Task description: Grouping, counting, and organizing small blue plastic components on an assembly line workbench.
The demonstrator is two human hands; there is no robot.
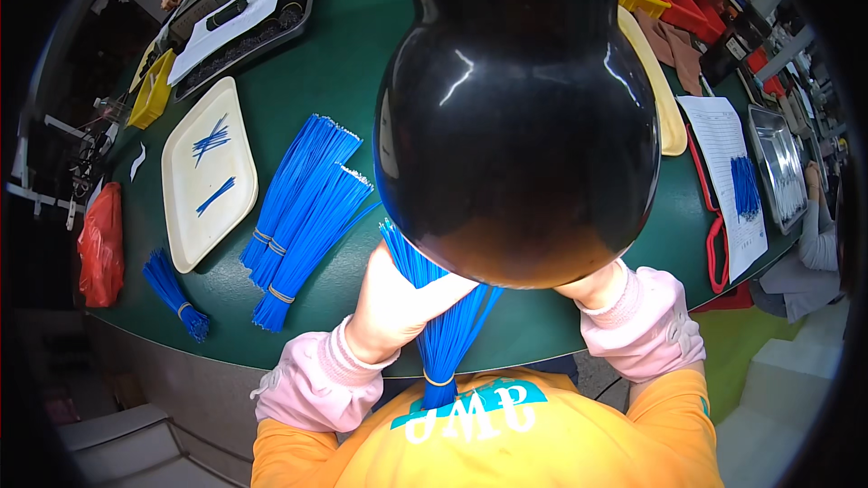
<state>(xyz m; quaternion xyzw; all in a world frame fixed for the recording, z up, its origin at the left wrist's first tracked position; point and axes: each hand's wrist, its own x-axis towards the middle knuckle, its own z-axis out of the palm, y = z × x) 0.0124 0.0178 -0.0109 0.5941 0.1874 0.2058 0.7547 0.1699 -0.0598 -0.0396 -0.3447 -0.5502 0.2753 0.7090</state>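
My left hand (398, 303) is closed around a bundle of thin blue wires (443, 348), its thumb lying across them. A band ties the bundle at its lower end, close to my orange top. Part of my right hand (594, 289) shows at the lower right of a big, glossy dark lamp head (515, 154). That lamp head hides its fingers and the upper part of the held bundle. Left of my left hand, more banded blue wire bundles (312, 239) lie side by side on the green table (362, 45). A smaller blue bundle (176, 296) lies near the table's left edge.
A cream tray (206, 226) with some short blue wires stands at left, with a red plastic bag (99, 248) beyond it. Far left are a yellow bin (152, 90) and a dark tray of parts (303, 4). At right, a paper sheet (723, 145) bears blue wires beside a metal tray (779, 163).
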